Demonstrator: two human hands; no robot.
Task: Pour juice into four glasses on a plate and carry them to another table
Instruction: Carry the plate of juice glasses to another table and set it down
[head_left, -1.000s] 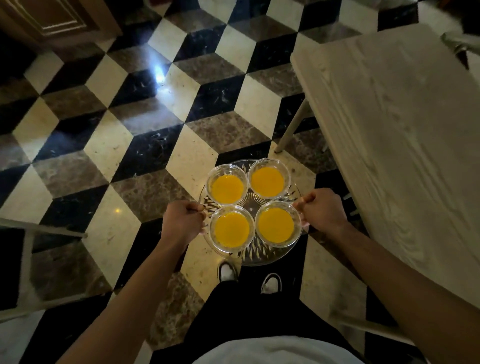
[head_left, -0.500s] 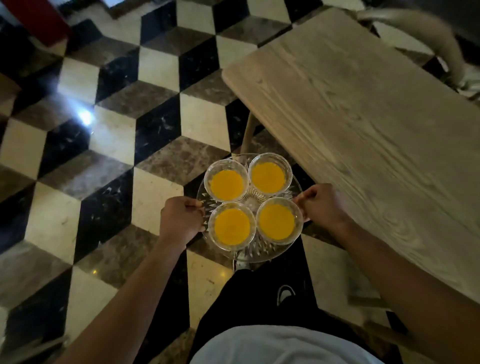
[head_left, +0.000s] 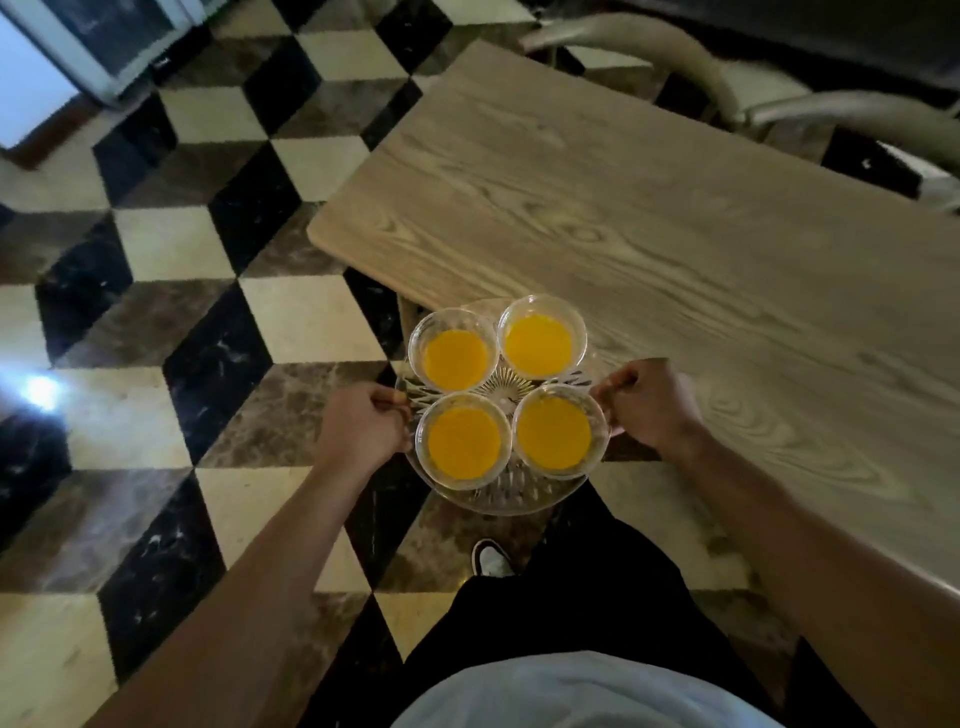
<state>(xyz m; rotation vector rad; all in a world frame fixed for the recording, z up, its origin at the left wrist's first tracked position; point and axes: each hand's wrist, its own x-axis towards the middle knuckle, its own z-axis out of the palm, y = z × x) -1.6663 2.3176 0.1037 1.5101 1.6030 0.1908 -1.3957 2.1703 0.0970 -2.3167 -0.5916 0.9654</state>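
The clear cut-glass plate (head_left: 498, 496) is held in the air over the checkered floor (head_left: 171, 322), its far edge just reaching over the near edge of the wooden table (head_left: 649, 208). Four glasses (head_left: 454, 356) of orange juice stand on it in a tight square, rims touching or nearly so, and they cover most of the plate's pattern, so only the starburst at the centre and the ribbed near rim show. The left hand (head_left: 361, 431) grips the plate's left edge with fingers curled under and thumb on top; the right hand (head_left: 649, 402) grips the right edge the same way, its fingertips hidden beneath the rim. A table leg is mostly hidden behind the far glasses. One shoe (head_left: 491, 558) shows below the plate, the other concealed by dark trousers (head_left: 587, 597). A pale chair (head_left: 727, 88) beyond the table is blurred and cut off at the frame's edge. No writing or label can be read anywhere.
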